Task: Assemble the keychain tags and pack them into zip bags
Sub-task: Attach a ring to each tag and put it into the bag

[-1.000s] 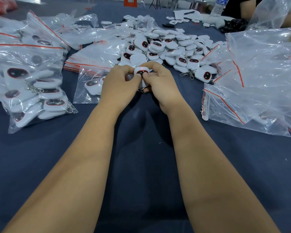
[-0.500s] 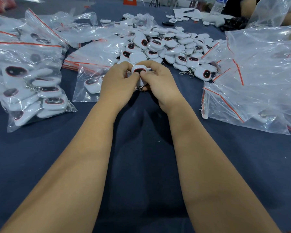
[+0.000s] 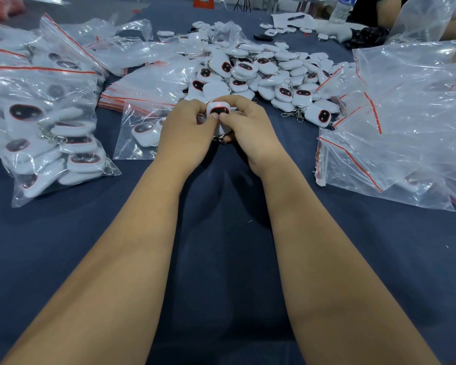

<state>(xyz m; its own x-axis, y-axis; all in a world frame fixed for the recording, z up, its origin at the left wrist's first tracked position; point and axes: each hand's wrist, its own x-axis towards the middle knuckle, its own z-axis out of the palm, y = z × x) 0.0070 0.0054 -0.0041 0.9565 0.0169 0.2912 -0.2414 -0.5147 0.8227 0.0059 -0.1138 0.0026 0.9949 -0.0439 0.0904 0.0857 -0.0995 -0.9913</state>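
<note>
White plastic with a dark oval face ringed in red and a tiny red light glowing on top, that's the keychain tag [image 3: 217,109] we've got pinched between both hands, left hand [image 3: 187,133] and right hand [image 3: 250,127], thumbs pressed on its front, just above the navy tabletop [image 3: 221,233]. Behind it sits a loose pile of tags [image 3: 261,72], a part-filled zip bag [image 3: 142,130] just left of our hands.
</note>
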